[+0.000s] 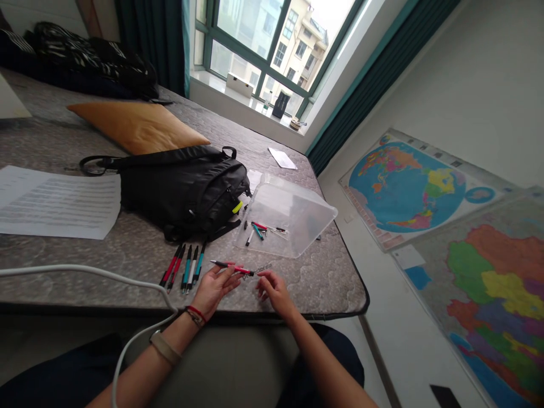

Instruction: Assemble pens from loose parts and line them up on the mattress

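My left hand [213, 290] is turned partly palm up and grips a red and black pen [245, 271] between thumb and fingers. The pen lies roughly level, its dark end toward my right hand. My right hand [275, 290] hovers just beside that end with loosely bent fingers, and nothing shows in it. Left of my left hand, several pens lie side by side: red ones [170, 267], teal ones [186, 266] and a white one [192, 269]. Beyond my hands is a clear plastic box [293, 218], tipped on its side, with more loose pens [257, 231] inside.
A black backpack [182, 190] lies behind the row of pens, with an orange cushion [144, 124] beyond. Printed paper [59, 201] rests at left. A white cable [106, 276] crosses the mattress [331, 283] front and hangs over its edge by my left forearm.
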Demonstrator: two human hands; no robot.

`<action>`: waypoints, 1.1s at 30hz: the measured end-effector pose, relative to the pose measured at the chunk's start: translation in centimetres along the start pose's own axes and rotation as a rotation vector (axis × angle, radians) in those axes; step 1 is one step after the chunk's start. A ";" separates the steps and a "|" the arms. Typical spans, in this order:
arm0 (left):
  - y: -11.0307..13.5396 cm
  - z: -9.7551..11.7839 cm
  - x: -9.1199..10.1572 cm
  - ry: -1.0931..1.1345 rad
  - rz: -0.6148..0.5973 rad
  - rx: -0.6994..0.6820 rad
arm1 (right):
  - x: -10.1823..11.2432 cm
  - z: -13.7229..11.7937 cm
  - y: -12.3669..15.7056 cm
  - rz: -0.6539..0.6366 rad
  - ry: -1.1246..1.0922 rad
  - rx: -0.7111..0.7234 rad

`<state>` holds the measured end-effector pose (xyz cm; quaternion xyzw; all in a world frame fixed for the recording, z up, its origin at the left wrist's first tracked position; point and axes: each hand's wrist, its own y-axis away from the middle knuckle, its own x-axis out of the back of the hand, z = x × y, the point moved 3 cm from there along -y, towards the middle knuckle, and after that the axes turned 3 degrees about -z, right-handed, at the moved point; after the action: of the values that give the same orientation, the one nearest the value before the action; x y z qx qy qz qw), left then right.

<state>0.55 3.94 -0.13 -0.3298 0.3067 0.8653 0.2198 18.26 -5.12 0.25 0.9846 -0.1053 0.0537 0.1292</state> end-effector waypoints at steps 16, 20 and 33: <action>-1.3 -2.4 1.6 0.020 -0.015 0.031 | -3.0 -2.2 -0.5 -0.177 0.209 -0.019; -1.8 -3.3 2.2 -0.003 0.008 0.047 | -3.2 -0.3 -0.8 -0.199 0.054 -0.158; -1.6 -0.3 0.9 -0.062 0.107 -0.103 | 1.4 -6.3 -12.6 0.029 0.783 0.024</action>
<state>0.95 5.04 -1.53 -0.2968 0.2722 0.9002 0.1654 21.91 8.18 3.43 0.8894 -0.0612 0.4284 0.1475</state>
